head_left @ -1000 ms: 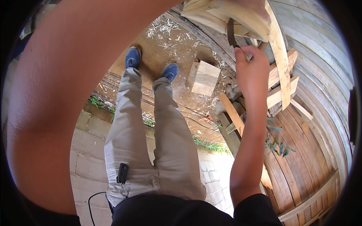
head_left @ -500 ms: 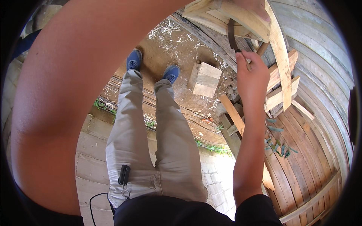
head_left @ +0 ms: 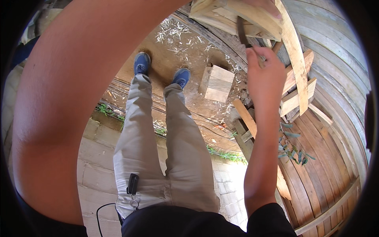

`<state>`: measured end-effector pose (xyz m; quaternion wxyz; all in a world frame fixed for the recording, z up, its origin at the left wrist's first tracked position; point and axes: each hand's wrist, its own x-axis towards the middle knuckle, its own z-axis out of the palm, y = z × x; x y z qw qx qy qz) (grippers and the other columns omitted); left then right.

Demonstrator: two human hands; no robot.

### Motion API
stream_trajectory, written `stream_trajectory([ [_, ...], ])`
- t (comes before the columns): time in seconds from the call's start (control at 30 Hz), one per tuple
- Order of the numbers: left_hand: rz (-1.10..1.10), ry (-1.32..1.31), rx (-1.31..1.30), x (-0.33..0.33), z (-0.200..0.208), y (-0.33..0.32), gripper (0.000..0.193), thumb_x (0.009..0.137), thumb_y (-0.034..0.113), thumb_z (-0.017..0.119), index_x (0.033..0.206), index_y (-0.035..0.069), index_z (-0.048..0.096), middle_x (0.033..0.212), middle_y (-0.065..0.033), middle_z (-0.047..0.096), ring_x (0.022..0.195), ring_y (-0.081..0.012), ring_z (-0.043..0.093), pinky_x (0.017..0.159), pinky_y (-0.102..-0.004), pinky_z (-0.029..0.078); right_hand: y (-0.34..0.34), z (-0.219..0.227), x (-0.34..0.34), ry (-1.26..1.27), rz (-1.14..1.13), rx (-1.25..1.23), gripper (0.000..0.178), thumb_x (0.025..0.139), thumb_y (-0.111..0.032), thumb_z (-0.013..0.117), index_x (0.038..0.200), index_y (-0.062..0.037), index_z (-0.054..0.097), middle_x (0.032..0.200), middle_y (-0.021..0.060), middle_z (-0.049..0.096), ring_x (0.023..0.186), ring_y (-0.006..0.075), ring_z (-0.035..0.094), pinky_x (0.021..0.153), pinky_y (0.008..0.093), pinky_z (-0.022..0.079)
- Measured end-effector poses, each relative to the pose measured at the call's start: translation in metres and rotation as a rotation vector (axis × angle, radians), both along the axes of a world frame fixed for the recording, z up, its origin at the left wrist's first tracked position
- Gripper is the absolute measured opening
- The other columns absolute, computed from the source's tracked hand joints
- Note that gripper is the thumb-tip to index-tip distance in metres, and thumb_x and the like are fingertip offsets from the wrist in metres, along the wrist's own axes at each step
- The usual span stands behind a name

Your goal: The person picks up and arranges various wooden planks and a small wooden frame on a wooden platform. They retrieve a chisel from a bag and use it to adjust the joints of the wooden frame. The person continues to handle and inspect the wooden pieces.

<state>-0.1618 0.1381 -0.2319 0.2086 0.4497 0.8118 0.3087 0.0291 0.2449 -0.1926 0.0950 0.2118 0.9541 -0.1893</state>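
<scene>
My right hand (head_left: 265, 68) is closed around the handle of a knife with a dark, curved blade (head_left: 241, 33). The blade reaches into the open side of a pale wooden box (head_left: 254, 17) at the upper right, close to its inner boards. Along the top edge of the picture, my left hand (head_left: 269, 5) lies over the far edge of that box and grips it. Most of its fingers are cut off by the frame. My left arm crosses the upper left of the view.
Weathered planks (head_left: 209, 33) support the box. A second small wooden box (head_left: 218, 83) stands on the dirt floor among pale shavings. Long offcuts (head_left: 294, 51) lean at the right, near a leafy twig (head_left: 294, 154) and a plank surface (head_left: 316, 158). Thin cables (head_left: 197, 118) cross the ground.
My right hand has tilted and moved slightly up and right, with the knife blade shifting a little inside the box. My left hand stays on the box.
</scene>
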Motion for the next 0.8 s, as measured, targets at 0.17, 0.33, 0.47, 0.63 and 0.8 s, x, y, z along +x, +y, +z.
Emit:
stream_trajectory([
  [0.17, -0.002, -0.001, 0.005, 0.004, 0.006, 0.003, 0.047, 0.086, 0.045, 0.055, 0.098, 0.003, 0.071, 0.097, -0.0225, 0.067, 0.09, -0.0375, 0.064, 0.08, -0.0422, 0.049, 0.01, -0.019, 0.003, 0.134, 0.187, 0.158, 0.02, 0.086, -0.021, 0.062, 0.096, -0.0049, 0.068, 0.077, 0.0195, 0.067, 0.073, 0.0376, 0.065, 0.067, 0.0428, 0.051],
  [0.33, 0.042, -0.02, 0.02, 0.005, -0.002, 0.002, 0.047, 0.085, 0.045, 0.057, 0.096, 0.002, 0.071, 0.093, -0.0225, 0.068, 0.086, -0.0368, 0.065, 0.078, -0.0411, 0.049, -0.026, -0.008, 0.022, 0.037, 0.403, 0.213, 0.01, 0.085, -0.018, 0.063, 0.091, -0.0143, 0.069, 0.066, 0.013, 0.063, 0.063, 0.034, 0.064, 0.053, 0.0433, 0.049],
  [0.47, 0.035, -0.063, 0.04, 0.007, 0.002, -0.002, 0.045, 0.086, 0.043, 0.058, 0.094, 0.0, 0.07, 0.09, -0.0225, 0.068, 0.084, -0.0366, 0.065, 0.076, -0.0403, 0.049, -0.023, 0.001, 0.044, 0.044, 0.363, 0.111, 0.01, 0.083, -0.017, 0.066, 0.091, -0.0159, 0.07, 0.067, 0.0087, 0.06, 0.058, 0.0316, 0.061, 0.052, 0.0408, 0.048],
  [0.63, 0.049, -0.053, 0.043, 0.014, 0.004, -0.002, 0.042, 0.086, 0.041, 0.058, 0.096, 0.001, 0.07, 0.091, -0.0226, 0.068, 0.084, -0.0363, 0.065, 0.076, -0.0404, 0.049, 0.009, -0.002, 0.021, 0.181, 0.286, 0.178, 0.014, 0.082, -0.014, 0.064, 0.095, -0.0144, 0.069, 0.079, 0.0141, 0.063, 0.073, 0.0335, 0.064, 0.061, 0.0418, 0.05],
  [0.8, 0.051, -0.063, 0.012, 0.008, 0.001, 0.001, 0.042, 0.088, 0.042, 0.057, 0.101, 0.004, 0.07, 0.094, -0.0225, 0.068, 0.087, -0.0362, 0.065, 0.079, -0.0405, 0.049, 0.015, -0.021, 0.028, 0.155, 0.28, 0.121, 0.021, 0.083, -0.012, 0.063, 0.104, -0.0132, 0.065, 0.082, 0.0168, 0.064, 0.075, 0.0372, 0.063, 0.063, 0.0443, 0.05],
])
